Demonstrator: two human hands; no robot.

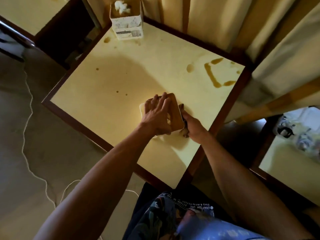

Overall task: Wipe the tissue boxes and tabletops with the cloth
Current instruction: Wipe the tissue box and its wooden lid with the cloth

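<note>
Hiding cloth point(183, 131): R hand point(193, 126), box point(173, 111)

Pale curtains point(216, 16) hang behind; a white cord point(27, 108) trails across grey floor point(13, 153).

White cord point(27, 118) lay in wavy line on grey floor point(57, 153), left of curtains point(225, 23). Cream curtains hung at top right. Clear plastic bag point(301, 132) sat below curtains, far right. Printed shirt point(173, 219) with letters showed far below curtains, at bottom edge. Dark gap point(65, 35) sat left of curtains.
</note>
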